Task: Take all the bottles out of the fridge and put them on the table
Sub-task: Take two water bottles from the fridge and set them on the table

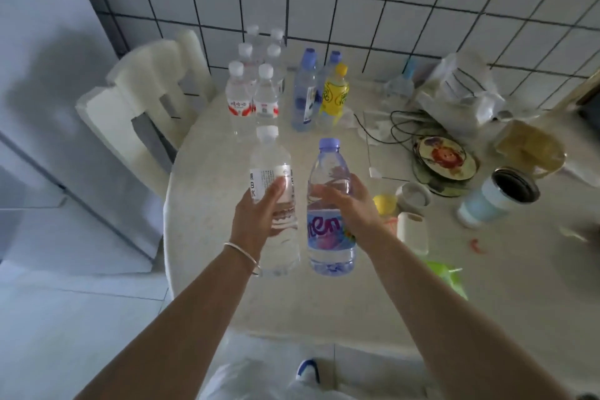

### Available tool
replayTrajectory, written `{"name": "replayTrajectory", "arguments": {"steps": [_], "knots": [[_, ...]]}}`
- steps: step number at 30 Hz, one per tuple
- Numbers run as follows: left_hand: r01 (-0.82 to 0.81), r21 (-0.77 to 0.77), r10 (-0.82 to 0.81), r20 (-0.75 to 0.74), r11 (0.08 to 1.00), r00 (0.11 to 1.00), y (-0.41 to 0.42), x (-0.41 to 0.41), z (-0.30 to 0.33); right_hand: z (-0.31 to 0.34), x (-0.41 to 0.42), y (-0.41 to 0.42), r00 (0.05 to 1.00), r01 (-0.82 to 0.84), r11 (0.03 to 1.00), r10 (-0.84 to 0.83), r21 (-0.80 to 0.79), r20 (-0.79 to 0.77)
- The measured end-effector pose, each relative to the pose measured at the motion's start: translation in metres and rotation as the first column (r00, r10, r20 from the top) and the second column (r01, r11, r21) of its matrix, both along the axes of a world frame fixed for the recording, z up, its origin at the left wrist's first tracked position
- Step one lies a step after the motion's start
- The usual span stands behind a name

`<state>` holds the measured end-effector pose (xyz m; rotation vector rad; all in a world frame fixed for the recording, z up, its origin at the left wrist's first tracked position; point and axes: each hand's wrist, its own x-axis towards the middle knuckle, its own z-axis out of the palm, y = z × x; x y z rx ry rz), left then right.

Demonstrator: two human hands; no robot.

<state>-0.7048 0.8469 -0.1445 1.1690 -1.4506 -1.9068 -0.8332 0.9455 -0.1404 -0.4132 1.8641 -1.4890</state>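
My left hand [256,214] grips a clear bottle with a white cap [271,169] upright over the round table [207,191]. Beside it, my right hand [347,204] grips a bluish bottle with a purple cap and a purple label [329,227]. Both bottles are near the table's front left part; whether they touch the top I cannot tell. Farther back stand several clear bottles with white caps and red labels [253,91], two blue-capped bottles [305,91] and a yellow bottle [336,94]. The fridge [42,75] fills the left side.
A white plastic chair [139,101] stands between the fridge and the table. The table's right half holds black cables [389,127], a decorated round tin [444,159], a light blue cup [500,195], small jars, plastic bags [461,88] and a green item [444,276].
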Motion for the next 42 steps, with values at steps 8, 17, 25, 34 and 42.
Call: {"name": "replayTrajectory", "arguments": {"steps": [8,17,25,34,42], "knots": [[0.055,-0.017,-0.055,0.05,0.998,0.997,-0.051,-0.084,-0.025,-0.019,-0.086,-0.055,0.994,-0.003,0.997,0.011,0.073,-0.112],[0.056,-0.11,-0.045,0.105,0.992,0.994,-0.119,-0.168,-0.069,-0.036,-0.152,-0.118,0.934,0.12,0.987,-0.074,0.111,-0.349],[0.105,-0.268,-0.057,0.183,0.958,0.981,-0.161,-0.227,-0.094,-0.059,-0.195,-0.156,0.916,0.161,0.982,-0.112,0.097,-0.384],[0.036,-0.214,-0.04,-0.013,0.976,0.999,-0.181,-0.254,-0.117,-0.071,-0.212,-0.171,0.927,0.154,0.973,-0.082,0.173,-0.367],[0.046,-0.207,-0.056,-0.043,0.977,0.998,-0.184,-0.261,-0.126,-0.083,-0.212,-0.168,0.935,0.181,0.962,-0.104,0.203,-0.34]]}}
